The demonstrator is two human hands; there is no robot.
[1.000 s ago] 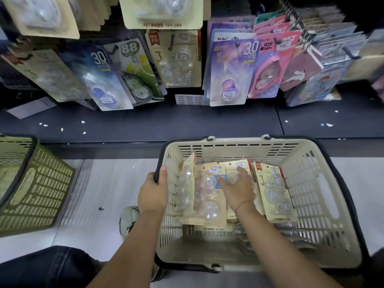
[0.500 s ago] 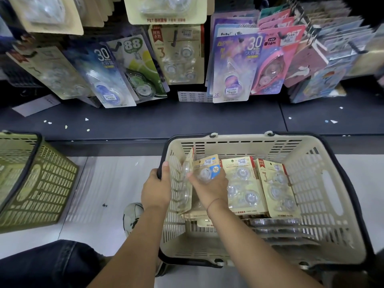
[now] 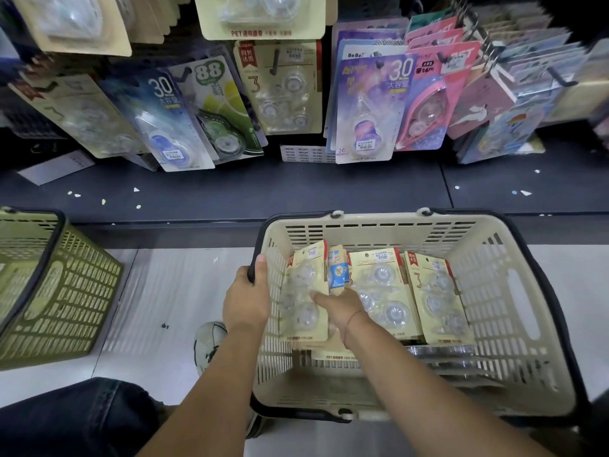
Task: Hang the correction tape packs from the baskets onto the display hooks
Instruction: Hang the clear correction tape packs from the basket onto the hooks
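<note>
Gripping the left rim of the cream basket (image 3: 379, 220) with your left hand (image 3: 245, 300), thumb hooked over its edge, your right hand (image 3: 341, 308) inside the basket pinching the leftmost beige correction tape pack (image 3: 301, 288), thumb on its front, display hooks (image 3: 275, 62) beyond the basket's far rim.

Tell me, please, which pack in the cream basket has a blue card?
The blue pack standing upright just beyond the right hand, wedged between two beige packs; every other visible pack there is beige.
</note>
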